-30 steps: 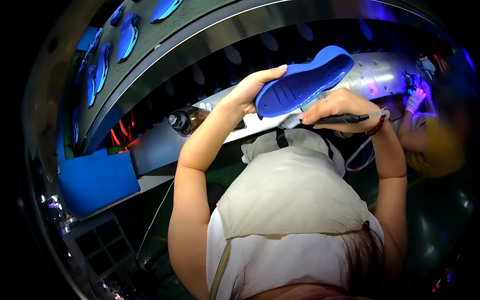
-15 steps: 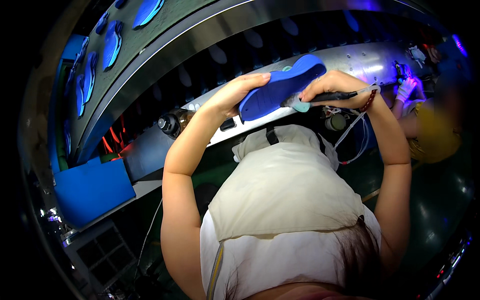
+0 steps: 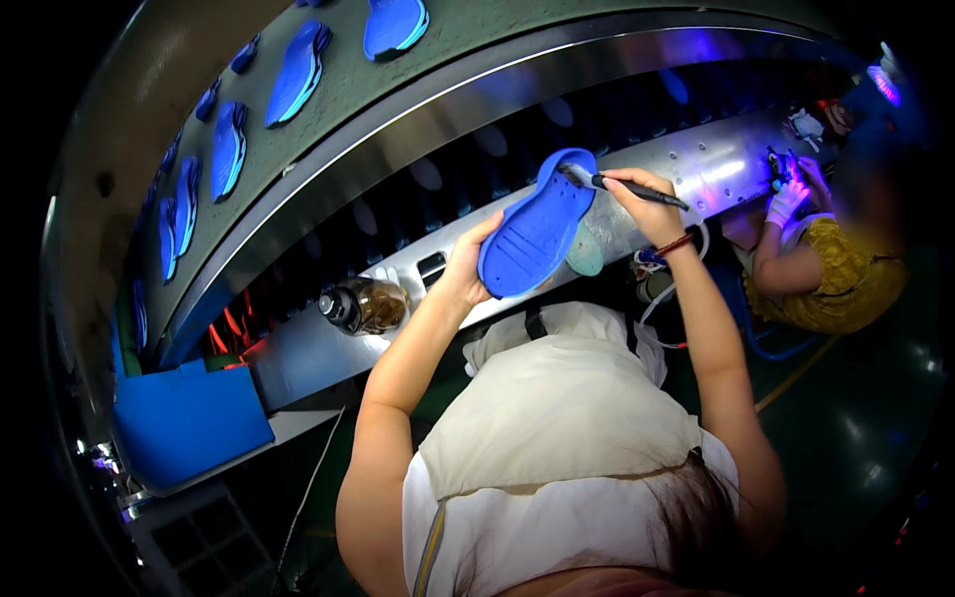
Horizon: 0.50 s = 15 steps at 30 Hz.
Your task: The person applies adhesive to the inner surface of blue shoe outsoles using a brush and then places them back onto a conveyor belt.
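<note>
- Left hand (image 3: 472, 261)'s wrapped round the lower left edge of a blue shoe sole (image 3: 537, 231)
- Right hand (image 3: 645, 206)'s pinching a black-handled brush (image 3: 601, 182), tip at the sole's upper end
- Sole's between both hands, above the bench (image 3: 716, 164), partly blocking a pale green piece (image 3: 586, 253)
- Dark-capped bottle (image 3: 378, 305)'s near the left forearm

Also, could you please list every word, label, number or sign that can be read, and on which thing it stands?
No text can be read in this view.
Blue sole and black-handled brush: no readable marking.
Black-capped bottle: any marking is too blurred to tell.
</note>
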Each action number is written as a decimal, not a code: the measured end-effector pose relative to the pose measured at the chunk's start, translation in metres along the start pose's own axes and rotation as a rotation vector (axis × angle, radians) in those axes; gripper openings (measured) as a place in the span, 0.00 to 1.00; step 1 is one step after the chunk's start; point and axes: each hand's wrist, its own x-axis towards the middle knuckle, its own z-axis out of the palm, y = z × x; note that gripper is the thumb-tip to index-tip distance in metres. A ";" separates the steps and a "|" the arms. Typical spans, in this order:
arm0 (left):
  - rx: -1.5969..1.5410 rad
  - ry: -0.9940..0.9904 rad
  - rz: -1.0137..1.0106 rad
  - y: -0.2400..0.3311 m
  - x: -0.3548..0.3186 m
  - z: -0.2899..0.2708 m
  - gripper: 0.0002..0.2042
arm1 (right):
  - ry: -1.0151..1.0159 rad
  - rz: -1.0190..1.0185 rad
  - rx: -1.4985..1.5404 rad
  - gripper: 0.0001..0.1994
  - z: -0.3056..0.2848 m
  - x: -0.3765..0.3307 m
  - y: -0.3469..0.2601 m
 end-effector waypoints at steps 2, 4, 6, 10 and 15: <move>0.033 -0.021 0.023 -0.006 0.009 0.000 0.24 | 0.157 0.022 0.104 0.07 0.016 -0.013 0.025; 0.086 0.024 0.066 -0.006 0.020 -0.004 0.24 | -0.028 0.084 -0.042 0.09 0.024 -0.033 -0.008; 0.164 0.046 0.100 0.004 0.022 0.000 0.24 | -0.313 0.190 0.215 0.07 0.008 -0.043 -0.003; 0.243 -0.098 0.290 0.033 0.015 0.044 0.26 | -0.188 0.071 0.930 0.11 -0.021 -0.052 0.004; 0.206 -0.411 0.538 0.095 0.068 0.133 0.28 | -0.034 0.233 0.739 0.10 -0.032 -0.064 0.024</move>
